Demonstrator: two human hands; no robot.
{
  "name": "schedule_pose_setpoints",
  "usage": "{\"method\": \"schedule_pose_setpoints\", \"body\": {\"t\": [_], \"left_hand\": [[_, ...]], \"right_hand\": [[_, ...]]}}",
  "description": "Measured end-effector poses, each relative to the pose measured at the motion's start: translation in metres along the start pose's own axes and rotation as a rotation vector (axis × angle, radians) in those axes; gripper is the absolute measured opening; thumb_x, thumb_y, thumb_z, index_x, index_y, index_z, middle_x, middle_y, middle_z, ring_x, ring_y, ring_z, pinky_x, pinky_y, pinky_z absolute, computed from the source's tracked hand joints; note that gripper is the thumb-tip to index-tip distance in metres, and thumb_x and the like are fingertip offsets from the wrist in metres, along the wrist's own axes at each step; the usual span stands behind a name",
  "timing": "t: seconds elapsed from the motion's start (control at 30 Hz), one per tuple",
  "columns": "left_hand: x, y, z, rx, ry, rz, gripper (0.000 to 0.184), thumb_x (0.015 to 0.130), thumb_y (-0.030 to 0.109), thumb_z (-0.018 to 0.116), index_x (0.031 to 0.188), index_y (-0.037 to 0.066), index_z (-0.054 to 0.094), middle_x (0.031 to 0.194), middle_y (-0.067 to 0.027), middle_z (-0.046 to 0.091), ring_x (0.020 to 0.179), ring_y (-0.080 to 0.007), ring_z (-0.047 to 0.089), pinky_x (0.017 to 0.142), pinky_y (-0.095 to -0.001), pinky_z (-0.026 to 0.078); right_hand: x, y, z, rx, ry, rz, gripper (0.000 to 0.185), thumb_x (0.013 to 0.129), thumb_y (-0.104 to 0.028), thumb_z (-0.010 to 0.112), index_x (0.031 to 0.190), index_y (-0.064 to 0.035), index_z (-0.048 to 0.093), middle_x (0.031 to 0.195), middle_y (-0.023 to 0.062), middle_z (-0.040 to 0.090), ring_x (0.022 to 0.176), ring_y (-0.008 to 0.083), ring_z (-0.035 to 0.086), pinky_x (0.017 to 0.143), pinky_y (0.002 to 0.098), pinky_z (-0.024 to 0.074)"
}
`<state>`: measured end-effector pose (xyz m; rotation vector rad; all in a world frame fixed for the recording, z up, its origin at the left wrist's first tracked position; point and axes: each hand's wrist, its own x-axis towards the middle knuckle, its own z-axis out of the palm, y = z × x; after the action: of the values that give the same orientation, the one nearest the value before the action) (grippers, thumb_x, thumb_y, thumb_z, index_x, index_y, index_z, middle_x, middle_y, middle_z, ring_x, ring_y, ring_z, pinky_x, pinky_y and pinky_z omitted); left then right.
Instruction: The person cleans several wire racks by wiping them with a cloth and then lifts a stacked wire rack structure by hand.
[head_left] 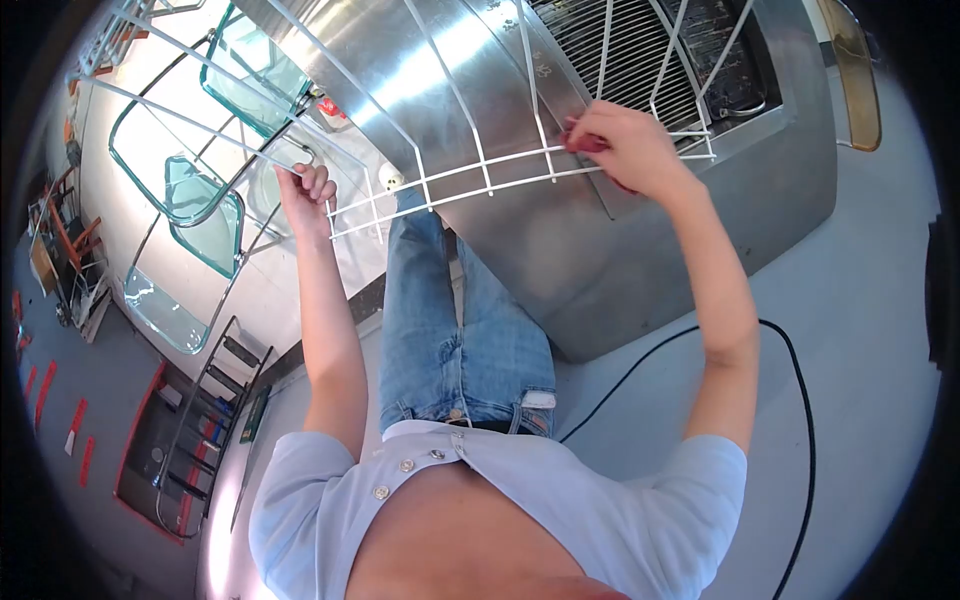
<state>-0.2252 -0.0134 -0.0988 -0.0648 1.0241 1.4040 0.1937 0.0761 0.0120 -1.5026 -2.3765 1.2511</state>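
Note:
A white wire rack (482,163) stretches across the upper part of the view, in front of a stainless steel appliance (620,270). My left hand (305,192) is closed around the rack's wires at its left end. Toward the right end, my right hand (632,148) is closed on a dark red cloth (585,142), pressed against the rack's lower wires. Part of the cloth is hidden by the fingers and palm.
Slatted metal (615,50) fills an opening in the appliance. A black cable (808,430) curves over the grey floor at right. Left stands a metal frame with teal-edged glass panels (205,215). A black rack (205,420) is at lower left, and a brown translucent panel (855,80) at upper right.

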Motion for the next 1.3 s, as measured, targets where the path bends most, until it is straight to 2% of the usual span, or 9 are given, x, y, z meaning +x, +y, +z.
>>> {"method": "schedule_pose_setpoints", "body": {"t": [0.07, 0.13, 0.27, 0.5, 0.6, 0.8, 1.0, 1.03, 1.3], "left_hand": [[0.002, 0.001, 0.001, 0.011, 0.015, 0.004, 0.042, 0.094, 0.045, 0.049, 0.078, 0.007, 0.056, 0.059, 0.0026, 0.037, 0.05, -0.0075, 0.029, 0.042, -0.0201, 0.022], [0.005, 0.004, 0.001, 0.03, -0.055, -0.034, 0.041, 0.093, 0.045, 0.049, 0.078, 0.008, 0.057, 0.059, 0.0031, 0.036, 0.053, -0.0078, 0.029, 0.043, -0.0197, 0.023], [0.019, 0.012, 0.002, 0.064, -0.049, -0.037, 0.042, 0.094, 0.046, 0.046, 0.077, 0.009, 0.055, 0.059, 0.0031, 0.035, 0.054, -0.0086, 0.029, 0.045, -0.0208, 0.024], [0.039, 0.02, 0.004, 0.056, -0.147, -0.073, 0.041, 0.091, 0.046, 0.052, 0.077, 0.008, 0.054, 0.06, 0.0035, 0.036, 0.054, -0.0079, 0.031, 0.045, -0.02, 0.025], [0.038, 0.02, 0.004, 0.055, -0.166, -0.063, 0.041, 0.092, 0.045, 0.051, 0.077, 0.008, 0.055, 0.06, 0.0035, 0.036, 0.055, -0.0079, 0.03, 0.046, -0.0201, 0.025], [0.035, 0.057, -0.021, 0.157, -0.193, -0.06, 0.044, 0.093, 0.048, 0.047, 0.079, 0.007, 0.055, 0.063, 0.0027, 0.035, 0.055, -0.0085, 0.029, 0.047, -0.0204, 0.024], [0.039, 0.091, -0.012, 0.384, -0.201, -0.016, 0.048, 0.094, 0.049, 0.044, 0.079, 0.004, 0.054, 0.06, 0.0028, 0.032, 0.053, -0.0082, 0.027, 0.046, -0.0207, 0.022], [0.036, 0.09, -0.002, 0.465, -0.073, 0.054, 0.049, 0.094, 0.048, 0.044, 0.075, 0.003, 0.053, 0.059, 0.0031, 0.03, 0.051, -0.0076, 0.025, 0.045, -0.0212, 0.021], [0.043, 0.089, 0.0, 0.51, -0.126, 0.028, 0.053, 0.095, 0.048, 0.042, 0.064, 0.006, 0.045, 0.057, 0.0028, 0.028, 0.052, -0.0084, 0.025, 0.045, -0.0228, 0.02]], "right_hand": [[-0.007, 0.006, -0.005, -0.108, -0.028, 0.076, 0.003, 0.079, -0.013, 0.063, 0.08, -0.0123, 0.065, 0.084, 0.0019, 0.059, 0.079, 0.0232, 0.062, 0.065, 0.0354, 0.0494], [-0.005, 0.001, 0.005, -0.08, 0.067, -0.065, 0.002, 0.077, -0.013, 0.063, 0.079, -0.0117, 0.064, 0.084, 0.0021, 0.059, 0.077, 0.0238, 0.062, 0.064, 0.036, 0.0493], [0.004, -0.033, 0.043, -0.051, -0.046, -0.157, 0.006, 0.077, -0.012, 0.06, 0.082, -0.011, 0.062, 0.083, 0.0044, 0.057, 0.075, 0.0257, 0.062, 0.064, 0.038, 0.0503], [-0.008, -0.041, 0.05, -0.052, 0.225, 0.05, 0.01, 0.08, -0.016, 0.06, 0.089, -0.0116, 0.058, 0.085, 0.0061, 0.058, 0.075, 0.0289, 0.062, 0.064, 0.0405, 0.0503], [-0.009, -0.042, 0.033, -0.097, 0.035, 0.218, 0.011, 0.083, -0.02, 0.058, 0.091, -0.0111, 0.057, 0.084, 0.0072, 0.061, 0.075, 0.0293, 0.063, 0.064, 0.0419, 0.0501], [-0.015, -0.063, 0.074, -0.025, 0.024, 0.168, 0.007, 0.081, -0.016, 0.061, 0.087, -0.0123, 0.06, 0.077, 0.0069, 0.06, 0.071, 0.03, 0.061, 0.062, 0.0408, 0.0483], [0.001, -0.093, 0.11, -0.012, 0.248, 0.114, 0.01, 0.077, -0.014, 0.065, 0.086, -0.0124, 0.062, 0.084, 0.0039, 0.057, 0.07, 0.0241, 0.061, 0.057, 0.0372, 0.0499], [-0.002, -0.094, 0.109, -0.017, 0.258, 0.117, 0.011, 0.075, -0.013, 0.066, 0.086, -0.0133, 0.062, 0.086, 0.0022, 0.056, 0.07, 0.0229, 0.061, 0.058, 0.0363, 0.0503], [-0.088, -0.029, 0.042, -0.192, 0.13, 0.247, 0.008, 0.078, -0.014, 0.062, 0.086, -0.0137, 0.062, 0.083, 0.0014, 0.056, 0.074, 0.0252, 0.062, 0.06, 0.0366, 0.0506]]}}
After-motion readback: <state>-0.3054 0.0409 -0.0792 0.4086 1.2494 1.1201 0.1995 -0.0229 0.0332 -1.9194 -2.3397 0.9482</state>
